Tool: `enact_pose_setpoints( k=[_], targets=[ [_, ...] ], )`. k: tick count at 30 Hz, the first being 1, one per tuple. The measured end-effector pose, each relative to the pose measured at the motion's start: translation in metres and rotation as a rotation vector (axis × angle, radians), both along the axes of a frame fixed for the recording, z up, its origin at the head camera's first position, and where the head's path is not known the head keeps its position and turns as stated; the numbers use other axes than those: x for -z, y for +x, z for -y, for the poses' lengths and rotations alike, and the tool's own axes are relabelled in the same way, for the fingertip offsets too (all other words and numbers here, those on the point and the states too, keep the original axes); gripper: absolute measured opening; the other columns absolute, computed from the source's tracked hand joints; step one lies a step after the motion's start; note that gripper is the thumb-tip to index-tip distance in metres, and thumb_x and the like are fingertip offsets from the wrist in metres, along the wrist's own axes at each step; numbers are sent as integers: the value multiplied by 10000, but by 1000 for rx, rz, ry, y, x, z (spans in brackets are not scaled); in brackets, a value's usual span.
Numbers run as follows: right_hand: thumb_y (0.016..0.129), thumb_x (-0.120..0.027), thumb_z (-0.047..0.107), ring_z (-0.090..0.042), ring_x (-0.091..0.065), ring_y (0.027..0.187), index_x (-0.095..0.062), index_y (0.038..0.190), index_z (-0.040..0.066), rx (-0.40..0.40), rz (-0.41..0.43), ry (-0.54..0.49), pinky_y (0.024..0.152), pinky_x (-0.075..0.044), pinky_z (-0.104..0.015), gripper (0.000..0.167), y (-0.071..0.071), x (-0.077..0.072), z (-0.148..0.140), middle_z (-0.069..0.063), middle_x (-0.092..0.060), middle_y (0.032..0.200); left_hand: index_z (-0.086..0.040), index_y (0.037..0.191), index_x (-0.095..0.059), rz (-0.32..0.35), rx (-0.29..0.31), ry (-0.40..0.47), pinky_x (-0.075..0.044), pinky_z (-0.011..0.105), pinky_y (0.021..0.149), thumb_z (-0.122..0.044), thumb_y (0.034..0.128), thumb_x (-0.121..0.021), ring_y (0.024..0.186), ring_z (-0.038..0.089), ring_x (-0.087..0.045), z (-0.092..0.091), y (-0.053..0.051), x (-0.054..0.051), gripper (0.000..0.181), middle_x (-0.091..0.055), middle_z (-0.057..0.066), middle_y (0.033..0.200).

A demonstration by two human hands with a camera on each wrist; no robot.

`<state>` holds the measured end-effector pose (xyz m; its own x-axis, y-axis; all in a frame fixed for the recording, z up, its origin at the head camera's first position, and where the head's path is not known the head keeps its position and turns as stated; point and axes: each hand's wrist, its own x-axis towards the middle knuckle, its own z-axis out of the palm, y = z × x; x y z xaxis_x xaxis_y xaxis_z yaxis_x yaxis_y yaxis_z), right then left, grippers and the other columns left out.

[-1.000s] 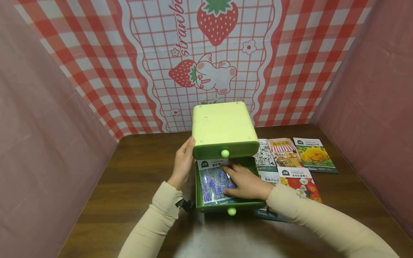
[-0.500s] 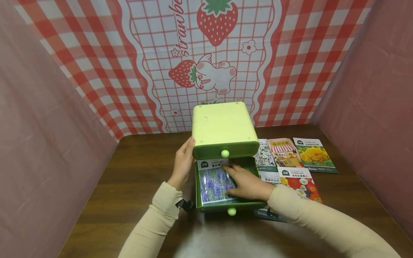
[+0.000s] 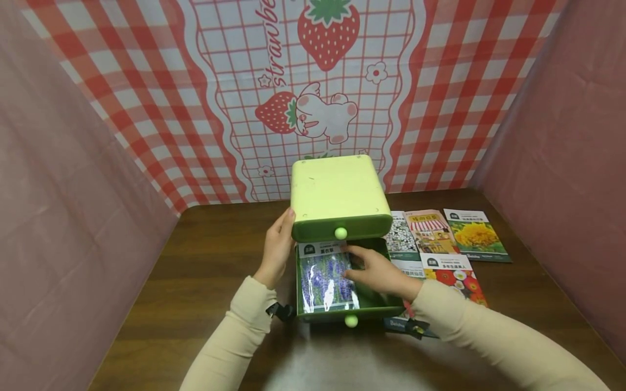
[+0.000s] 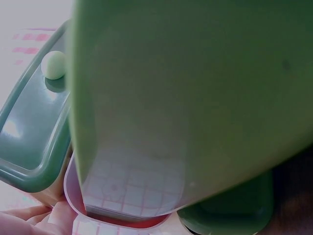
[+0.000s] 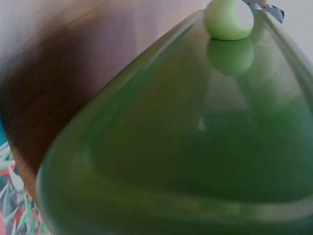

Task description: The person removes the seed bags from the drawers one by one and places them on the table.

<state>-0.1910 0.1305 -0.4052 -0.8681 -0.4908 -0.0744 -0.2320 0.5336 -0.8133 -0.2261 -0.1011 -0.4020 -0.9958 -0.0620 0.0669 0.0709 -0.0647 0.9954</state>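
A two-drawer box (image 3: 339,187), pale green on top with dark green drawer fronts, stands in the head view. Its lower drawer (image 3: 323,315) is pulled out, and in its left part lies a seed packet (image 3: 325,279) with purple flowers. My right hand (image 3: 383,274) reaches into the drawer from the right, thumb and index finger spread at the packet's right edge. My left hand (image 3: 277,247) rests against the box's left side. In the left wrist view, fingers (image 4: 61,218) touch the box side. The drawer front (image 5: 186,147) fills the right wrist view, hiding the right fingers.
Several seed packets lie right of the box, among them a yellow-flower packet (image 3: 473,234), a red-and-white-flower packet (image 3: 455,277) and a shop-picture packet (image 3: 431,232). The right forearm covers part of them. A checked cloth (image 3: 195,108) hangs behind the brown table (image 3: 205,271).
The purple-flower packet has shifted slightly left and straightened in the drawer. My right hand has lifted off most of it and drawn back to the right. The left hand keeps its place.
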Motion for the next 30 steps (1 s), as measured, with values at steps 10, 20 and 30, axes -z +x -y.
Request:
enact_pose_setpoints(
  k=[10, 20, 30],
  targets=[
    [969, -535, -3, -348, -605, 1144, -253, 1485, -122, 174, 299, -259, 910, -583, -357, 601, -6, 0, -1, -336, -488, 1353, -139, 1490, -422, 10, -1, 1, -453, 417, 1095, -494, 999, -489, 1354, 239, -484, 0, 0, 0, 610, -436, 29, 1534],
    [955, -548, 1, -129, -600, 748, -432, 1326, -152, 188, 373, -256, 719, -617, -307, 418, -7, 0, 0, -192, -649, 1015, -132, 1500, -402, -4, 13, 8, -448, 406, 1099, -504, 1001, -480, 1371, 235, -467, 1, 0, 0, 628, -419, 29, 1544],
    [968, -570, 57, -119, -543, 639, -563, 976, -32, 193, 364, -168, 625, -604, -285, 90, -4, 6, 6, -18, -518, 715, -136, 1500, -405, -7, 5, -8, -439, 446, 1102, -510, 999, -478, 1380, 257, -452, 1, 0, 1, 629, -421, 52, 1543]
  ],
)
